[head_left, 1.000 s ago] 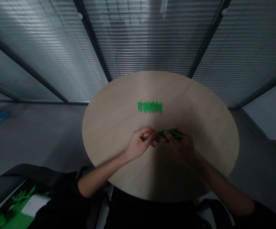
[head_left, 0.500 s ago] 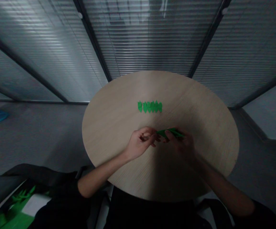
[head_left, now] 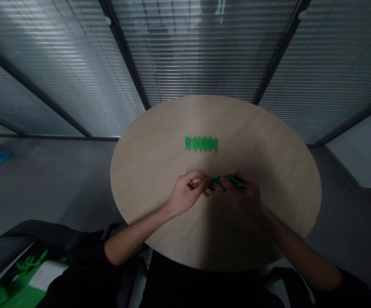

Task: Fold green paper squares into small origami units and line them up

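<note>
I have the left hand [head_left: 188, 192] pinching one end of a green piece [head_left: 233, 178], the right hand [head_left: 245, 194] gripping the other, likely steadying it; beyond, green shapes [head_left: 200, 144] lie in a row on the surface [head_left: 146, 158], seemingly for order.

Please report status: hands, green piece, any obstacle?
Left hand pinching green piece at its left end. Right hand gripping its right end. Small green shapes beyond, apart from both hands.
</note>
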### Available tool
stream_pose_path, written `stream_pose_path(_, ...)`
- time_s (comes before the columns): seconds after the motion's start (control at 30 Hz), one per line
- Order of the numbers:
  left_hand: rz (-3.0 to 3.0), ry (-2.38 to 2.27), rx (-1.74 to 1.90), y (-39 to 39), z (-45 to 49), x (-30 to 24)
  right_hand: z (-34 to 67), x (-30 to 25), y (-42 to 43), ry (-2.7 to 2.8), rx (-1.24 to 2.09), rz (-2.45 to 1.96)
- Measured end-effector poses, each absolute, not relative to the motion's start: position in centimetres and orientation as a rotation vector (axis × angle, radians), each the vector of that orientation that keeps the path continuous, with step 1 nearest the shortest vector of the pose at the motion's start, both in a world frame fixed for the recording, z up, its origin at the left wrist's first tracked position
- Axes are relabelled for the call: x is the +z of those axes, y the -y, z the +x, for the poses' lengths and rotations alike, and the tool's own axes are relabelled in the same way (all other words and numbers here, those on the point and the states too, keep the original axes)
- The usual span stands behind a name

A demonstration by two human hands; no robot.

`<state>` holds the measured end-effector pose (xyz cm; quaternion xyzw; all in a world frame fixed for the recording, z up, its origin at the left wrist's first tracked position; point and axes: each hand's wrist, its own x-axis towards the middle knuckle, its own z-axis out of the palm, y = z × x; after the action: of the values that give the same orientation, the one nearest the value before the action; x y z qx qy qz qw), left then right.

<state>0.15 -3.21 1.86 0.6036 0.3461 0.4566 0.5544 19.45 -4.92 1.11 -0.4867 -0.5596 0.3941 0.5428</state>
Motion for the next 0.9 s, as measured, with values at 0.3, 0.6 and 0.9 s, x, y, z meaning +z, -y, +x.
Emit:
stream_pose_path(0.3, 1.376, -0.769, 1.037, 3.12, 0.19, 1.66, 19.43, 1.28, 4.88, 1.287, 0.980, -1.190)
stream_pose_path(0.6, 1.371, -0.749, 1.026, 3.10, 0.19, 1.58, 19.33, 1.80, 4.58, 1.212, 1.032, -1.193)
stream_pose_path(0.9, 1.409, -0.820, 1.018, 3.10, 0.52, 1.63, 18.95, 1.13, 4.93, 1.382, 0.974, -1.152)
